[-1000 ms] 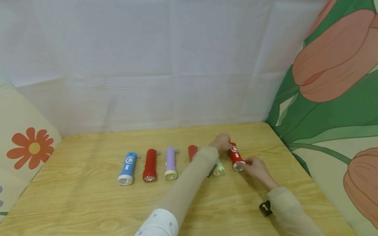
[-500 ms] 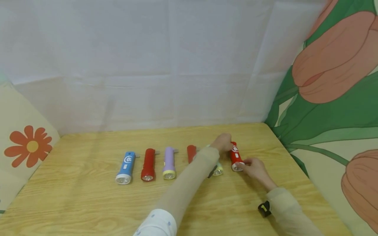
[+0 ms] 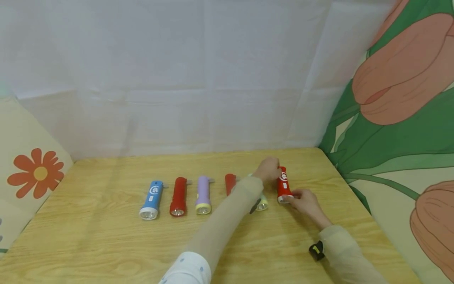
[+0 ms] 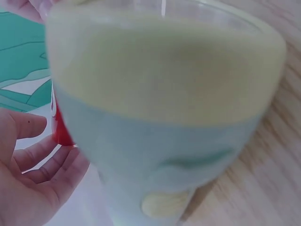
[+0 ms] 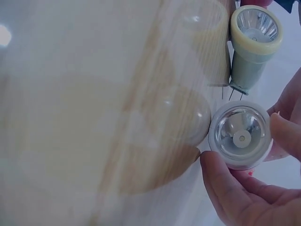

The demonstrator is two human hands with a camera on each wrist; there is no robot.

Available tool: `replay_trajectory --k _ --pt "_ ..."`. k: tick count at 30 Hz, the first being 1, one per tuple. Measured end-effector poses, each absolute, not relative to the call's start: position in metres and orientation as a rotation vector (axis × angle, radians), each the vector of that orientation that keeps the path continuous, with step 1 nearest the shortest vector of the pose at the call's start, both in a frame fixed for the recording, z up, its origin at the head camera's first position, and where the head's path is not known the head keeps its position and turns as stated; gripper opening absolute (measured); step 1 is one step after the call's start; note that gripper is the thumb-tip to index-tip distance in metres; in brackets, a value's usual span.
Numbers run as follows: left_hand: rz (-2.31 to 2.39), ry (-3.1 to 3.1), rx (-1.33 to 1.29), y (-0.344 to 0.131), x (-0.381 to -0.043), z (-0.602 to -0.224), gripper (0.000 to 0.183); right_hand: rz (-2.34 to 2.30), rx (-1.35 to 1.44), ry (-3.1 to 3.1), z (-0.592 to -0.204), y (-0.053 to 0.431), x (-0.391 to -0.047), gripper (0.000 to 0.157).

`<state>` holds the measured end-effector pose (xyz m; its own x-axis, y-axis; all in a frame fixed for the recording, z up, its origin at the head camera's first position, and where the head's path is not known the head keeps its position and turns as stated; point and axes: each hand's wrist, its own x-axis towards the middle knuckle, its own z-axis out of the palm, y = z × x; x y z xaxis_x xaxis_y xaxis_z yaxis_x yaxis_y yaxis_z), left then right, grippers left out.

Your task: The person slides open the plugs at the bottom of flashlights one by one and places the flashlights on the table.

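Note:
A red flashlight (image 3: 283, 182) with a white head and white print lies at the right end of a row of flashlights. My left hand (image 3: 268, 169) grips its tail end, the thumb and fingers curled about the red tip in the left wrist view. At the front, my right hand (image 3: 306, 205) holds the white head (image 5: 240, 135) between thumb and fingers. Just left of it lies a pale green flashlight (image 3: 262, 202) with a yellow head, partly hidden under my left forearm. That same flashlight fills most of the left wrist view, close to the camera.
Farther left on the wooden table (image 3: 106, 236) lie a blue flashlight (image 3: 151, 200), a red one (image 3: 178, 196) and a purple one (image 3: 203, 195). Another red flashlight (image 3: 230, 183) is half covered by my left arm. A white cloth (image 3: 159, 79) hangs behind the table.
The red flashlight in my hands has straightened slightly, its tail end shifting a little away from me. Both hands keep their hold, and the other flashlights stay in place.

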<state>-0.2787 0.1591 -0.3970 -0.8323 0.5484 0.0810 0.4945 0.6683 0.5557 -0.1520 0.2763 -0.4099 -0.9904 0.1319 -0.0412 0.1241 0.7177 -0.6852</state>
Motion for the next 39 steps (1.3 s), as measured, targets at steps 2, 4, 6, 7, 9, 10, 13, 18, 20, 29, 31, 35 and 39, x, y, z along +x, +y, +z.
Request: replay_trajectory --k 2,4,6,7,9,10,13,18,20,29,31,35,39 --pt "0.894 2.794 0.886 0.16 -0.279 -0.396 0.008 1.155 -0.218 -2.897 -0.409 0.276 -0.151 0.034" --pt "0.889 2.81 0.896 0.161 -0.279 -0.396 0.008 1.158 -0.216 -2.893 -0.409 0.276 -0.151 0.036" --pt "0.882 2.822 0.895 0.161 -0.28 -0.396 0.009 1.164 -0.215 -2.886 -0.409 0.275 -0.152 0.036" --pt "0.879 2.828 0.892 0.161 -0.28 -0.396 0.009 1.163 -0.209 -2.884 -0.409 0.275 -0.152 0.036" --pt "0.88 2.836 0.884 0.161 -0.281 -0.396 0.01 1.156 -0.203 -2.882 -0.408 0.274 -0.152 0.034" --pt "0.884 2.836 0.877 0.161 -0.281 -0.396 0.009 1.152 -0.202 -2.883 -0.408 0.274 -0.152 0.033" --pt "0.9 2.83 0.867 0.161 -0.281 -0.396 0.009 1.134 -0.214 -2.896 -0.408 0.274 -0.153 0.034" --pt "0.944 2.806 0.848 0.16 -0.281 -0.396 0.008 1.135 -0.23 -2.916 -0.407 0.274 -0.154 0.038" --pt "0.967 2.799 0.843 0.16 -0.281 -0.396 0.007 1.146 -0.229 -2.917 -0.407 0.274 -0.154 0.039" --pt "1.044 2.836 0.919 0.162 -0.283 -0.399 0.009 1.194 -0.216 -2.895 -0.409 0.274 -0.156 0.038" --pt "1.061 2.846 0.93 0.162 -0.282 -0.398 0.011 1.217 -0.207 -2.894 -0.409 0.274 -0.156 0.038" --pt "1.077 2.867 0.946 0.163 -0.278 -0.394 0.01 1.227 -0.206 -2.887 -0.409 0.273 -0.157 0.038" --pt "1.052 2.907 0.988 0.162 -0.274 -0.387 0.008 1.221 -0.206 -2.872 -0.411 0.273 -0.159 0.039"
